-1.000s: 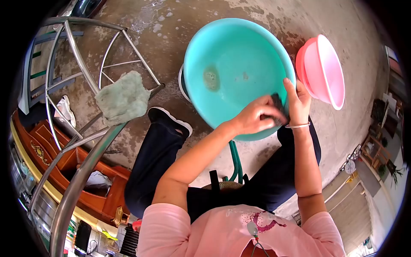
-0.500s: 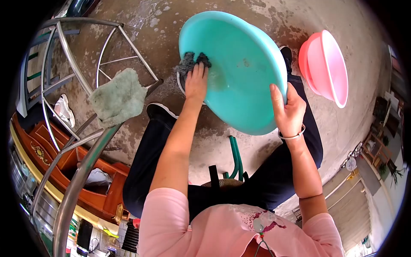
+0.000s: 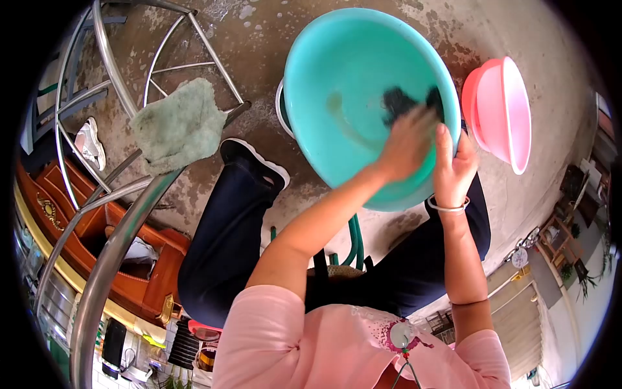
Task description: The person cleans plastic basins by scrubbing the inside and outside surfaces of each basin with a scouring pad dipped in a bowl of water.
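A pink T-shirt (image 3: 350,353) is worn, with a round pendant (image 3: 402,334) hung over its printed front, and dark trousers (image 3: 223,227) are spread to either side. Between the knees, green tubular legs (image 3: 354,243) are partly seen. Above them a large turquoise basin (image 3: 350,65) is held at a tilt. Its near right rim is grasped by the right hand (image 3: 455,168), the thumb laid along the inside and the fingers curled around the outside. Inside, a dark scrubbing cloth (image 3: 397,106) is covered in part by the left hand (image 3: 411,146); the fingers are laid on it, but they are blurred, and whether they are clenched cannot be made out. The basin's floor is marked by a dull smear (image 3: 353,126). Farther right, two nested pink basins (image 3: 497,117) are tipped on the concrete floor (image 3: 259,58). At left, a pale green cloth (image 3: 181,123) is draped over a steel tube frame (image 3: 118,253), beyond which a reddish-brown wooden cabinet (image 3: 165,285) and a pale sneaker (image 3: 91,144) are seen
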Motion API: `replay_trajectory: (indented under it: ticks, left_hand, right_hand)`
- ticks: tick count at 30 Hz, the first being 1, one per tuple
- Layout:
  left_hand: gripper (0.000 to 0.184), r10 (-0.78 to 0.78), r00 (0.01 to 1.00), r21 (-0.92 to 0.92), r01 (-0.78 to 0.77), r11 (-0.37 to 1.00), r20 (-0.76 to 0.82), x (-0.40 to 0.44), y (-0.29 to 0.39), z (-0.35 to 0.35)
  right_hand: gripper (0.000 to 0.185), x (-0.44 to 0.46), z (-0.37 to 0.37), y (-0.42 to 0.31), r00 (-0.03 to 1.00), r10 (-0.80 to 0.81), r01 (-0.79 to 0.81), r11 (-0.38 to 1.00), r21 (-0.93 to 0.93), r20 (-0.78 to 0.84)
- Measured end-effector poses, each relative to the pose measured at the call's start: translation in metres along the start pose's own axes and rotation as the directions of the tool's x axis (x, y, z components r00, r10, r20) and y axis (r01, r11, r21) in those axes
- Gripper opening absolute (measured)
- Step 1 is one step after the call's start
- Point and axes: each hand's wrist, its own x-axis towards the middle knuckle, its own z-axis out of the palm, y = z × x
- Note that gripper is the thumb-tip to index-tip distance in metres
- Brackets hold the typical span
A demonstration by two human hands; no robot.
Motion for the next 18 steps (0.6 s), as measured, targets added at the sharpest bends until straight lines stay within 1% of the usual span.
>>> replay_trajectory:
  ticks: [1, 2, 3, 4, 5, 6, 7, 9, 11, 12, 13, 15, 16, 17, 18]
  left_hand:
    - [0.047, -0.06, 0.992, 0.124, 0.074, 0.99, -0.111, 0.011, -0.02, 0.003]
    - [0.048, -0.092, 0.984, 0.277, 0.131, 0.952, -0.151, 0.024, -0.036, -0.005]
    - [0.05, -0.169, 0.966, 0.366, 0.231, 0.902, -0.194, 0.031, -0.053, -0.012]
    - [0.051, -0.304, 0.921, 0.357, 0.376, 0.855, -0.242, 0.032, -0.076, -0.015]
    - [0.053, -0.442, 0.864, 0.264, 0.497, 0.827, -0.242, 0.025, -0.096, -0.024]
    - [0.054, -0.612, 0.76, 0.196, 0.648, 0.736, -0.219, 0.013, -0.106, -0.035]
    - [0.056, -0.699, 0.684, 0.19, 0.73, 0.657, -0.21, -0.008, -0.119, -0.038]
    - [0.057, -0.703, 0.693, 0.307, 0.712, 0.631, -0.161, -0.041, -0.121, -0.025]
    - [0.059, -0.657, 0.747, 0.199, 0.663, 0.722, -0.106, -0.058, -0.096, -0.003]
    - [0.059, -0.53, 0.841, 0.174, 0.541, 0.823, -0.108, -0.067, -0.082, 0.011]
    - [0.059, -0.388, 0.914, 0.15, 0.403, 0.903, -0.119, -0.074, -0.07, 0.023]
    - [0.057, -0.314, 0.943, 0.113, 0.302, 0.946, 0.108, -0.059, -0.007, 0.014]
    - [0.057, -0.318, 0.942, 0.115, 0.306, 0.945, 0.104, -0.05, 0.001, 0.011]
    - [0.056, -0.293, 0.953, 0.079, 0.287, 0.955, 0.08, -0.042, 0.007, 0.009]
    - [0.056, -0.268, 0.962, 0.04, 0.266, 0.963, 0.058, -0.036, 0.008, 0.011]
  right_hand:
    - [0.028, -0.003, 0.002, 0.002, 1.0, -0.01, 0.01, 1.0, -0.008, -0.005]
    - [0.029, -0.003, 0.004, 0.004, 1.0, 0.014, -0.013, 0.997, 0.07, -0.009]
    - [0.029, -0.002, 0.004, 0.003, 1.0, 0.01, -0.009, 0.998, 0.068, -0.011]
    - [0.028, -0.001, 0.002, 0.001, 1.0, 0.001, 0.0, 1.0, 0.03, -0.011]
    - [0.027, -0.002, 0.0, 0.0, 1.0, -0.004, 0.004, 1.0, -0.009, -0.009]
    - [0.027, -0.002, 0.0, 0.001, 1.0, -0.001, 0.001, 1.0, -0.008, -0.009]
    - [0.027, -0.003, 0.0, 0.002, 1.0, -0.008, 0.008, 1.0, -0.018, -0.001]
    - [0.026, -0.002, 0.001, 0.001, 1.0, -0.014, 0.014, 1.0, -0.02, 0.006]
    - [0.026, -0.001, 0.0, -0.005, 1.0, -0.03, 0.029, 0.999, -0.022, -0.01]
    - [0.026, -0.002, -0.001, -0.005, 1.0, -0.027, 0.027, 0.999, -0.023, -0.011]
    - [0.026, -0.001, -0.001, -0.003, 0.999, -0.035, 0.035, 0.999, -0.037, -0.024]
    - [0.027, 0.0, 0.001, -0.003, 0.999, -0.046, 0.044, 0.998, -0.046, -0.03]
    - [0.027, 0.001, 0.0, -0.004, 0.997, -0.073, 0.071, 0.996, -0.058, -0.027]
    - [0.028, 0.002, -0.001, -0.005, 0.994, -0.101, 0.099, 0.993, -0.071, -0.027]
    - [0.029, 0.004, -0.002, -0.006, 0.999, -0.053, 0.053, 0.994, -0.099, 0.004]
